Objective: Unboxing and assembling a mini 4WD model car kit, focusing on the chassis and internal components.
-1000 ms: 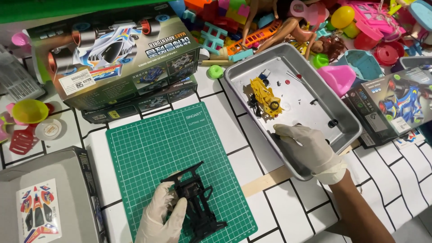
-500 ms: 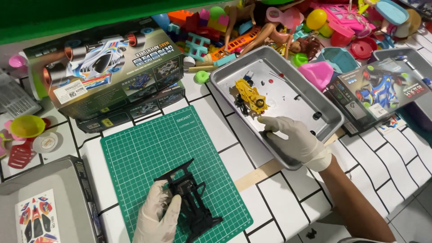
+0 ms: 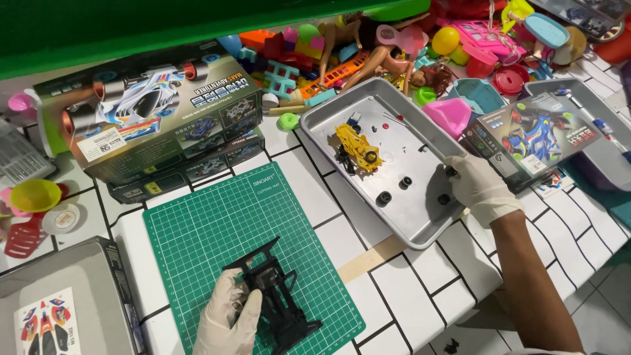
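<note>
My left hand (image 3: 227,319), in a white glove, holds a black toy car chassis (image 3: 273,299) flat on the green cutting mat (image 3: 230,223). My gloved right hand (image 3: 476,187) rests at the right rim of the metal tray (image 3: 420,220), fingertips on a small black part at the tray's edge; the grip is hard to make out. In the tray lie a yellow parts frame (image 3: 355,148), small black wheels (image 3: 384,196) and tiny loose pieces.
Model car boxes (image 3: 154,118) stand behind the mat, another box (image 3: 532,135) lies right of the tray. A heap of colourful plastic toys (image 3: 394,46) fills the back. A grey tray with a sticker sheet (image 3: 46,325) sits at the lower left.
My right hand moved from the tray's near middle to its right rim. The view shifted. My left hand still holds the chassis on the mat.
</note>
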